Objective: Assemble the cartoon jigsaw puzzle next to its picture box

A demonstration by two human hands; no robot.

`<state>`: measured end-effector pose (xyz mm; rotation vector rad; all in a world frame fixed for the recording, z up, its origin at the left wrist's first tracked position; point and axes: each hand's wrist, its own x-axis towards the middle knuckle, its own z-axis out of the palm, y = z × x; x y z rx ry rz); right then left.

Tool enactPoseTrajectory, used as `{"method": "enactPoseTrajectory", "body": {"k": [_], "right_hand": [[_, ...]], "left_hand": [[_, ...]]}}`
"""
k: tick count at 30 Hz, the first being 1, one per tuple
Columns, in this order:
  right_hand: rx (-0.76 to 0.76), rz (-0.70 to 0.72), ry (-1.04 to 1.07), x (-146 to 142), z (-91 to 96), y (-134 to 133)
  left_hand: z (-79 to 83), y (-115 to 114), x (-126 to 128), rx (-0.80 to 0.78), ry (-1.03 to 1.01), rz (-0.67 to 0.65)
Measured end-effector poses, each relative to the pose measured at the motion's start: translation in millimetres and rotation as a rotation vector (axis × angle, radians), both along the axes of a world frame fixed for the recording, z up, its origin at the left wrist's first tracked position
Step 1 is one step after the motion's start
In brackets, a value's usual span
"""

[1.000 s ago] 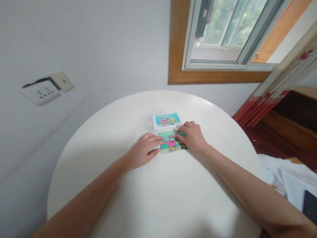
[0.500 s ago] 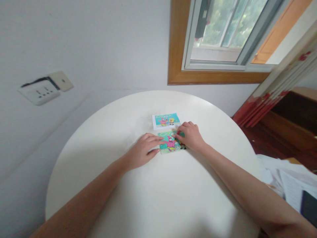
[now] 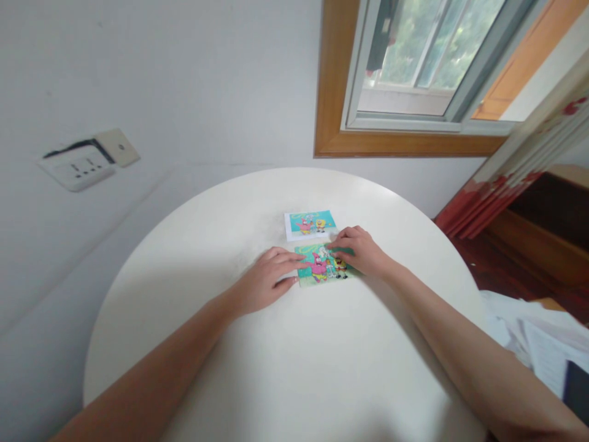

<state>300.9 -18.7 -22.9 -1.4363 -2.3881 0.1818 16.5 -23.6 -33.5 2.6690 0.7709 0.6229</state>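
Near picture (image 3: 318, 270): a colourful cartoon sheet, pink and yellow figures on green-blue, lying flat at the middle of the table between the two hands.
Far picture (image 3: 313, 222): a similar cartoon print with a white strip along its left side, lying just beyond the near one.
Left hand (image 3: 265, 281): palm down, fingers extended and loosely spread, thumb apart, fingertips on the near picture's left edge.
Right hand (image 3: 361, 250): fingers curled over the near picture's far right part, thumb below them; whether they pinch anything, I cannot tell.
Table (image 3: 276, 368): white, rounded at its far side, against a pale wall (image 3: 207, 80).
Far left: a wall socket (image 3: 83, 167).
Far right: a wood-framed window (image 3: 414, 144) and a red-and-cream curtain (image 3: 497, 178).
Near right: loose papers (image 3: 543, 331) beside the table.
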Motion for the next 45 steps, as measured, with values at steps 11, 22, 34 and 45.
{"method": "enactPoseTrajectory", "body": {"k": [11,22,34,45], "right_hand": [[0.004,0.008,0.081,-4,-1.1,1],[0.044,-0.097,0.148,-17,-9.5,1],[0.044,-0.039,0.119,-8,-9.7,1],[0.043,-0.022,0.111,-7,-12.9,3]], "left_hand": [[1.0,0,0,-0.011,0.007,0.001],[0.5,1,1,-0.002,0.059,0.017],[1.4,0,-1,-0.028,0.053,0.015],[2.6,0,1,-0.004,0.049,0.008]]}}
